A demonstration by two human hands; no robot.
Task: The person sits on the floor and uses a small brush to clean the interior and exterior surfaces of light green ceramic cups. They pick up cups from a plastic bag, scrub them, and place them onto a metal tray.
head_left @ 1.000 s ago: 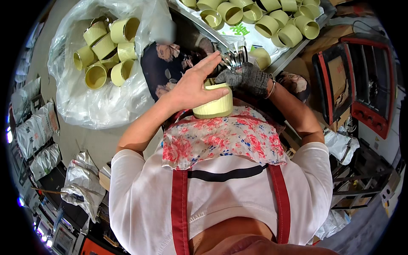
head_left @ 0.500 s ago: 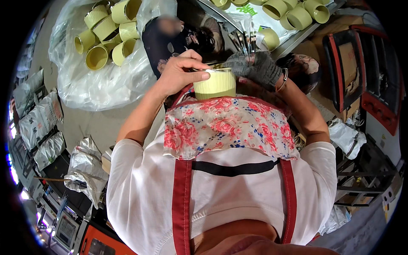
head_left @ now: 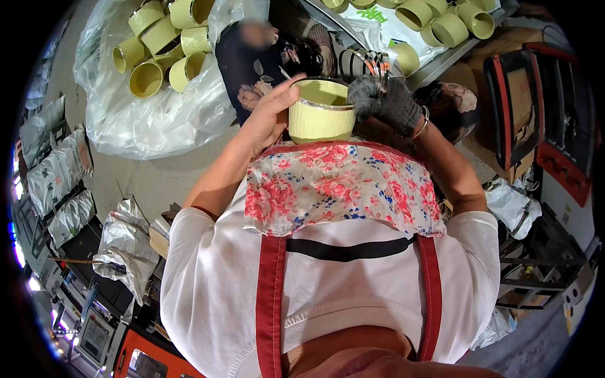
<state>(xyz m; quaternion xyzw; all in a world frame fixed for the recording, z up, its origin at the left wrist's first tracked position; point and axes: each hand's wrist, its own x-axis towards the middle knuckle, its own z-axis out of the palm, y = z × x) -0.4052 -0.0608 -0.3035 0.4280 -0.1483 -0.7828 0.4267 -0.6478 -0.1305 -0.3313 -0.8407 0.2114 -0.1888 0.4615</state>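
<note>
A pale yellow ribbed cup (head_left: 321,120) stands before my apron with its mouth tilted up, a thin shiny metal band along its rim. My bare left hand (head_left: 272,116) is closed round its left side, thumb near the rim. My right hand (head_left: 386,106), in a dark grey knitted glove, is closed with bent fingers against the cup's right rim. Several thin metal rings (head_left: 377,68) stick up from this gloved hand, looped over or between its fingers; exactly how is hidden.
At the upper left, similar yellow cups (head_left: 146,79) lie heaped on a clear plastic sheet (head_left: 120,129). More cups (head_left: 449,29) rest on a metal-edged table (head_left: 463,53) at the upper right. A black and red frame (head_left: 513,104) stands at right.
The cup's mouth has tipped toward me, showing its inside. My left hand has slid from the rim down to the cup's side. The rings in my right hand have swung and fanned out.
</note>
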